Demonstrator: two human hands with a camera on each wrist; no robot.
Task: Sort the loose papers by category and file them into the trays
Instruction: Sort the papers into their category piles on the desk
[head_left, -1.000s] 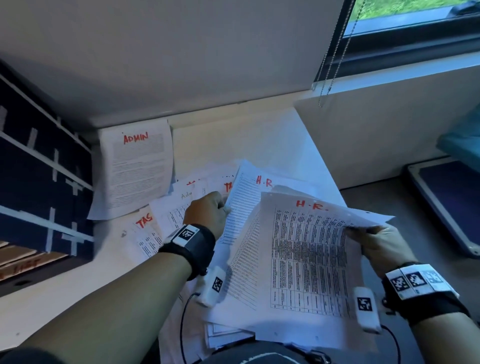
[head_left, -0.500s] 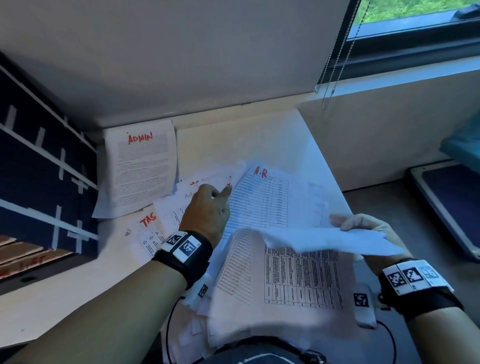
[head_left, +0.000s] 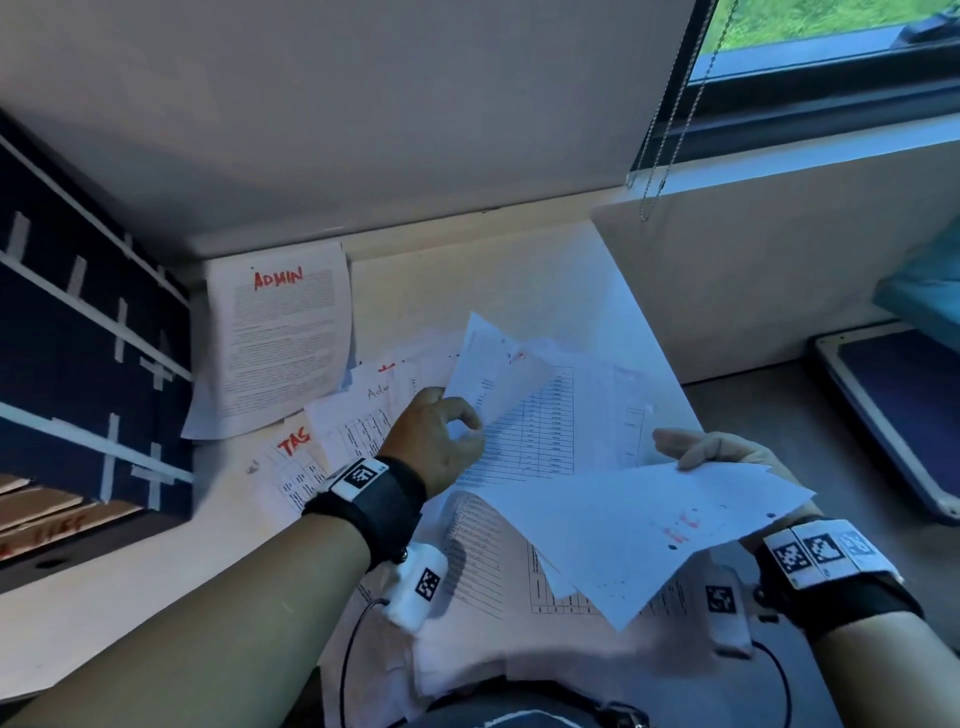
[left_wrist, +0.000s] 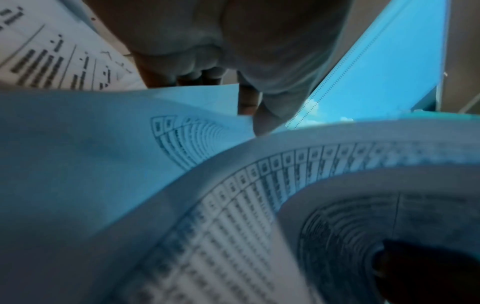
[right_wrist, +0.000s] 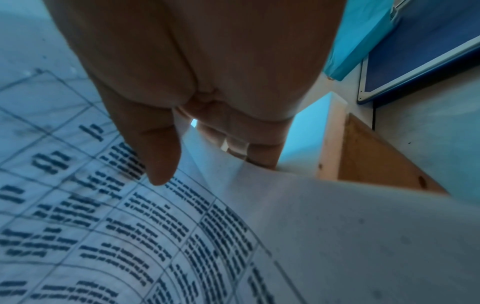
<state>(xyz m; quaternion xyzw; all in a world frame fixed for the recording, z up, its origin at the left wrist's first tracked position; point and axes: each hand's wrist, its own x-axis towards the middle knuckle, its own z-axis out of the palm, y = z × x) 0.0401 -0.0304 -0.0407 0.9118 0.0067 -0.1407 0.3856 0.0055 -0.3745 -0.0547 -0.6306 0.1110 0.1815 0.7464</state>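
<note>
Your left hand (head_left: 439, 441) pinches the lower edge of a lifted sheet (head_left: 493, 374) between thumb and forefinger, tilting it up over the pile of loose papers (head_left: 545, 441) on the bench (head_left: 104, 613). Your right hand (head_left: 727, 457) grips a turned-over sheet (head_left: 639, 535), thumb on its printed face and fingers curled behind; it hangs blank side up, near you, above a tabled page (head_left: 483, 561). Beyond the left hand, a page headed ADMIN (head_left: 280, 338) leans against the wall. Left of it stand dark trays (head_left: 78, 389).
</note>
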